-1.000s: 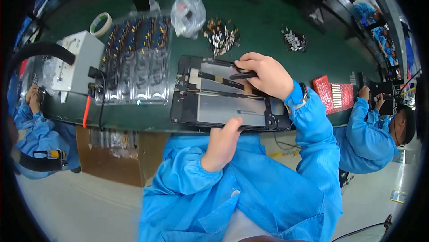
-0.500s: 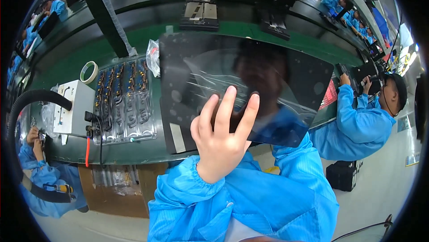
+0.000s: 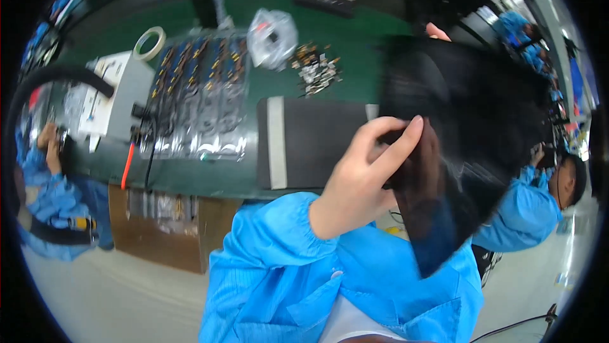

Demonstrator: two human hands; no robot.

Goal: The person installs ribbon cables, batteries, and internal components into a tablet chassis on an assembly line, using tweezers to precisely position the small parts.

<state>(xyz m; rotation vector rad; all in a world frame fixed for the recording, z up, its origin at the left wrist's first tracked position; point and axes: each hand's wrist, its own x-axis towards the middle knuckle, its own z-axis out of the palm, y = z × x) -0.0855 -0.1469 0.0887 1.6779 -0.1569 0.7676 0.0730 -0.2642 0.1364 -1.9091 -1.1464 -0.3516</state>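
Panel [image 3: 469, 134] has swung right and tilted, baring dark slab [image 3: 311, 146]; now held above worktop's [image 3: 196, 177] near edge, long axis seemingly far-to-near. Left hand [image 3: 365, 168], clearly at its left side, fingertips together, pinch unclear. Right hand [image 3: 438, 32] mostly hidden behind; can't tell grip.

There is one glossy panel [image 3: 472, 134] and one tape roll [image 3: 160, 42].

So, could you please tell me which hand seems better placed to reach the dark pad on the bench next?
Probably the left hand: it appears nearer the dark pad, whereas the right hand is mostly hidden behind the black panel.
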